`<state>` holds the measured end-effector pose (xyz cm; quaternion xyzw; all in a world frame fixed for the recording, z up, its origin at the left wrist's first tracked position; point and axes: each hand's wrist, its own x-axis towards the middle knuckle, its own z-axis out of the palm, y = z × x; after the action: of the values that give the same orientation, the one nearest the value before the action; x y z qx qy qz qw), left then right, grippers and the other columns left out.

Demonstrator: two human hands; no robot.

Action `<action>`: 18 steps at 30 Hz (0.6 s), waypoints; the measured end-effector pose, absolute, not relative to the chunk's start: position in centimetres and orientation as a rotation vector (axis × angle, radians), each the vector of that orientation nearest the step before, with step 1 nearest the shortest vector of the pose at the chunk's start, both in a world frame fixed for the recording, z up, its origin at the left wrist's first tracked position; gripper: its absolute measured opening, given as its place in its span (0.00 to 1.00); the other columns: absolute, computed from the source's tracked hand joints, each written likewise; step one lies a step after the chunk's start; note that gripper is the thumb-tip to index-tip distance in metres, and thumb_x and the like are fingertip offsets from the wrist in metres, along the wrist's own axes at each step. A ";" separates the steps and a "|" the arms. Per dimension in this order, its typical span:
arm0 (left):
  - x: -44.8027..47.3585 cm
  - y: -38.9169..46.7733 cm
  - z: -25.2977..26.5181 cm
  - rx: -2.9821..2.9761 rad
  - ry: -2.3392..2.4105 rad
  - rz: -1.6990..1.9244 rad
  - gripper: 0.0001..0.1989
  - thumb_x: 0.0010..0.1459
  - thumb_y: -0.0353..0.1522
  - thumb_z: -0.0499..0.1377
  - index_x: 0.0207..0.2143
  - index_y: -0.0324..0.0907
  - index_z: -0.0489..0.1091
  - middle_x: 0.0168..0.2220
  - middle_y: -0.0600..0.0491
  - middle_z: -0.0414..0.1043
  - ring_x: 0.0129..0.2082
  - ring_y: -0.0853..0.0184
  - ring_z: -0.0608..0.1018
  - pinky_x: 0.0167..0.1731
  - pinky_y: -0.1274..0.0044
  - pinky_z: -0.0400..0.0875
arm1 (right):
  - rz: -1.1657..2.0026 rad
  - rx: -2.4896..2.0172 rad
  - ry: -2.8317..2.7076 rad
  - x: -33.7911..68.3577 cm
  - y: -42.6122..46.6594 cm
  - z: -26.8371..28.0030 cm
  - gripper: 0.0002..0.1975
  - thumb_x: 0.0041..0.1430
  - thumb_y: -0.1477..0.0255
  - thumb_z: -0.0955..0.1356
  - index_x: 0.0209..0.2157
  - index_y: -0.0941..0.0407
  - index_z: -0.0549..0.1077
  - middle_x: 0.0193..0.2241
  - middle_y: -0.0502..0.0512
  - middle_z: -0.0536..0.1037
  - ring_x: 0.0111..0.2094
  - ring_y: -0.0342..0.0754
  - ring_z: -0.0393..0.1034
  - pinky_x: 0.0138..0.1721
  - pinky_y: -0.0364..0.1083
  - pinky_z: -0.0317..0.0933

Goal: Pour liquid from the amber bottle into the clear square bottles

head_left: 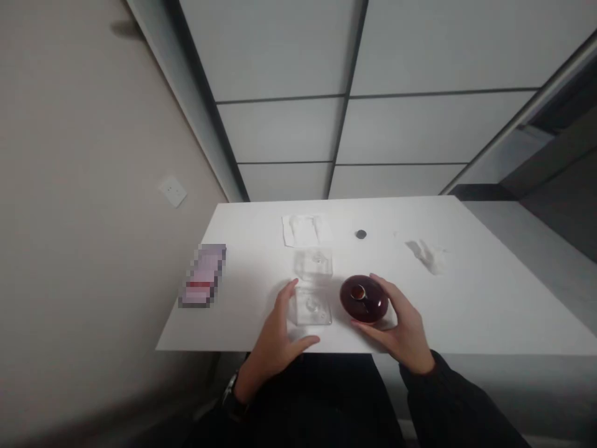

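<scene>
A dark red, glossy round lidded bowl point(373, 309) with a knob on top stands near the table's front edge. My right hand point(403, 326) is wrapped round its right side, thumb at the front and fingers behind. Just left of the bowl is a clear square plastic box point(321, 316). My left hand point(278, 336) is at that box's left side, thumb and fingers spread apart with nothing held. Behind it lies a second clear square box point(323, 269), close to the first.
On the white table point(489, 298) a white folded sheet point(303, 232) lies at the back. A small dark disc point(360, 234) is right of it. Crumpled white tissue point(433, 258) lies farther right. A blurred pinkish item point(205, 274) is at the left edge.
</scene>
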<state>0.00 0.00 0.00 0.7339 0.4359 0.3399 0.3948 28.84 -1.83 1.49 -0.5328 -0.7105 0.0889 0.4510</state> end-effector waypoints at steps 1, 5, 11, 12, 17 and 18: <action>0.3 0.1 -0.1 1.848 1.114 0.823 0.47 0.62 0.36 0.71 0.74 0.53 0.49 0.75 0.43 0.56 0.75 0.45 0.62 0.74 0.48 0.56 | 0.203 -1.307 -1.779 28.8 -1.7 1.6 0.38 0.60 0.61 0.78 0.68 0.49 0.67 0.58 0.63 0.81 0.56 0.64 0.79 0.56 0.62 0.77; 0.5 0.7 0.4 1.856 1.148 0.752 0.40 0.61 0.32 0.70 0.70 0.50 0.58 0.71 0.45 0.66 0.72 0.49 0.68 0.72 0.53 0.61 | 0.105 -1.264 -1.886 28.8 -1.4 1.5 0.39 0.63 0.60 0.77 0.71 0.50 0.64 0.57 0.66 0.80 0.54 0.63 0.80 0.52 0.60 0.79; 0.6 0.8 0.6 1.889 1.147 0.767 0.39 0.57 0.34 0.75 0.67 0.47 0.63 0.67 0.44 0.71 0.68 0.49 0.73 0.69 0.55 0.67 | -0.029 -1.227 -2.016 29.0 -1.5 2.1 0.39 0.68 0.64 0.74 0.74 0.52 0.59 0.55 0.69 0.79 0.52 0.64 0.79 0.48 0.60 0.80; 0.7 0.8 0.5 1.891 1.150 0.771 0.40 0.57 0.35 0.75 0.67 0.47 0.63 0.66 0.43 0.72 0.67 0.49 0.74 0.68 0.55 0.68 | -0.045 -1.224 -2.034 29.1 -1.5 2.4 0.39 0.68 0.64 0.73 0.75 0.52 0.58 0.55 0.69 0.79 0.52 0.64 0.79 0.47 0.60 0.80; 0.8 0.8 0.5 1.922 1.164 0.782 0.40 0.56 0.35 0.76 0.66 0.47 0.64 0.65 0.44 0.73 0.66 0.49 0.75 0.66 0.54 0.70 | -0.152 -1.194 -2.101 29.3 -1.4 3.4 0.40 0.69 0.66 0.72 0.76 0.52 0.55 0.55 0.70 0.78 0.52 0.64 0.77 0.48 0.60 0.79; 0.8 0.8 0.5 1.930 1.166 0.783 0.40 0.56 0.35 0.76 0.66 0.47 0.64 0.65 0.44 0.73 0.66 0.49 0.75 0.66 0.55 0.71 | -0.173 -1.186 -2.106 29.3 -1.4 3.5 0.40 0.69 0.67 0.72 0.76 0.53 0.55 0.55 0.70 0.78 0.52 0.64 0.77 0.48 0.60 0.78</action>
<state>0.84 0.78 0.53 0.7518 0.4540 0.3048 0.3685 29.26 -1.38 3.53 -0.4582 -0.8137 -0.0670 0.3513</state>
